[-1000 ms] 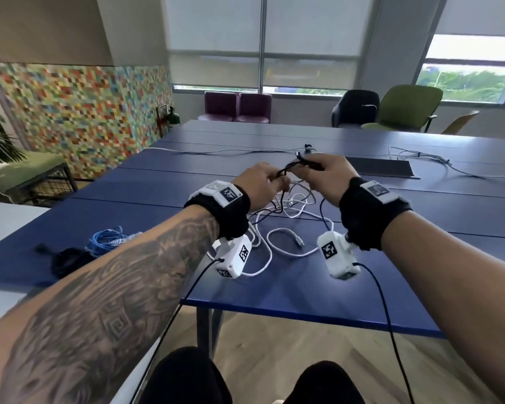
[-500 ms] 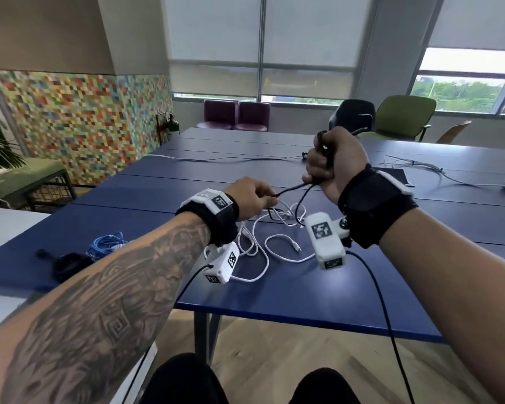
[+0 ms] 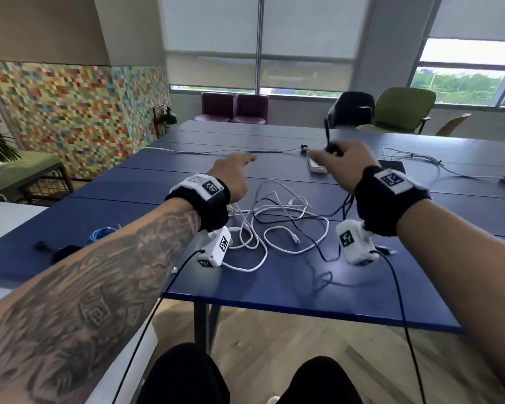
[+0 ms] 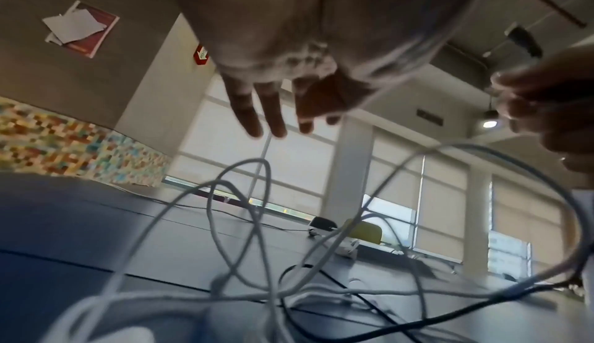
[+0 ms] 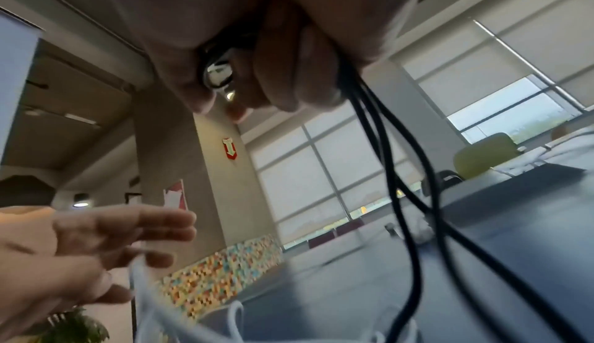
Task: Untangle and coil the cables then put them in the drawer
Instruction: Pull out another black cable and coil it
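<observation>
Several white cables [image 3: 274, 205] lie tangled on the blue table [image 3: 274, 290], with a black cable [image 3: 303, 231] threaded through them. My right hand [image 3: 338, 164] is raised beyond the tangle and grips the black cable, whose end sticks up above the fist. In the right wrist view its fingers [image 5: 282, 69] curl round black cable [image 5: 414, 196] strands that hang down. My left hand [image 3: 233, 173] hovers above the tangle's left side with its fingers [image 4: 266, 112] stretched out. A white strand [image 5: 138, 277] runs by its thumb; I cannot tell whether it is held.
A coiled blue cable [image 3: 102, 231] and a black bundle [image 3: 62, 252] lie at the table's left end. A white box [image 3: 317, 167], a black pad [image 3: 391, 164] and more loose cables [image 3: 420, 158] lie farther back. Chairs stand behind the table. No drawer shows.
My left hand has let go of the black cable, opened and reached forward. My right hand has come down from its raised position and moved forward, the black cable still in it.
</observation>
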The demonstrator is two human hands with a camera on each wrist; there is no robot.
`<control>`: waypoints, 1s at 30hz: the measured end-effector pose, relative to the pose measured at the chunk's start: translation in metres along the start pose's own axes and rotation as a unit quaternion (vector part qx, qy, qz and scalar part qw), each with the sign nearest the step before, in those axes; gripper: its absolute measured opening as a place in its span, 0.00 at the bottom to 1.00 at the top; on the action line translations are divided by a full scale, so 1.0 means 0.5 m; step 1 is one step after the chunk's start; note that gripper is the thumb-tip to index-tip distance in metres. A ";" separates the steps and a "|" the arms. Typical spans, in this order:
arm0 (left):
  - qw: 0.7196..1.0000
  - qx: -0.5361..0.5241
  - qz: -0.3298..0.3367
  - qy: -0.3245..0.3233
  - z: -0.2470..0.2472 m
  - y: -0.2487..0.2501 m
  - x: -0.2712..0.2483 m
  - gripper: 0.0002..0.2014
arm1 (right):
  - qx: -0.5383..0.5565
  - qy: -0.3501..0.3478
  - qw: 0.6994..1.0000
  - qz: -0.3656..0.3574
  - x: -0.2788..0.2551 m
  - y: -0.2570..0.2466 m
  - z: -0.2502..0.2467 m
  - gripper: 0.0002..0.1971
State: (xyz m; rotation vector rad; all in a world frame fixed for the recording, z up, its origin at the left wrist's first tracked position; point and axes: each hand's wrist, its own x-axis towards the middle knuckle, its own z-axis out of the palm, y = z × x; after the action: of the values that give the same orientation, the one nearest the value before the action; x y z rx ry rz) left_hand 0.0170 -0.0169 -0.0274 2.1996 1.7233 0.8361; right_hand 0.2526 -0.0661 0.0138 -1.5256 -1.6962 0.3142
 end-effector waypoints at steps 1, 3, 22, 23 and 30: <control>0.999 -0.012 0.021 0.043 -0.002 0.009 -0.004 0.31 | 0.026 0.033 0.999 -0.012 0.006 -0.015 -0.004 0.20; 0.984 -0.083 0.088 0.128 -0.001 0.038 -0.016 0.21 | 0.063 0.070 0.995 -0.023 0.016 -0.039 -0.010 0.21; 0.962 0.193 0.078 -0.176 0.137 0.022 -0.051 0.50 | 0.346 -0.036 0.937 0.027 -0.020 -0.104 -0.022 0.14; 0.962 0.175 0.067 -0.197 0.136 0.028 -0.052 0.50 | 0.333 -0.047 0.941 0.036 -0.022 -0.101 -0.019 0.14; 0.978 0.148 0.038 -0.142 0.141 0.029 -0.042 0.10 | -0.107 -0.180 0.977 0.051 -0.037 -0.031 0.026 0.11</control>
State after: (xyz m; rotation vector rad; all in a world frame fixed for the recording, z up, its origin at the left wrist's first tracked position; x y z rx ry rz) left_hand 0.0652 -0.0290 -0.0833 2.4405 1.7202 0.2708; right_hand 0.2313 -0.0825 0.0081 -1.7998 -1.9865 0.5000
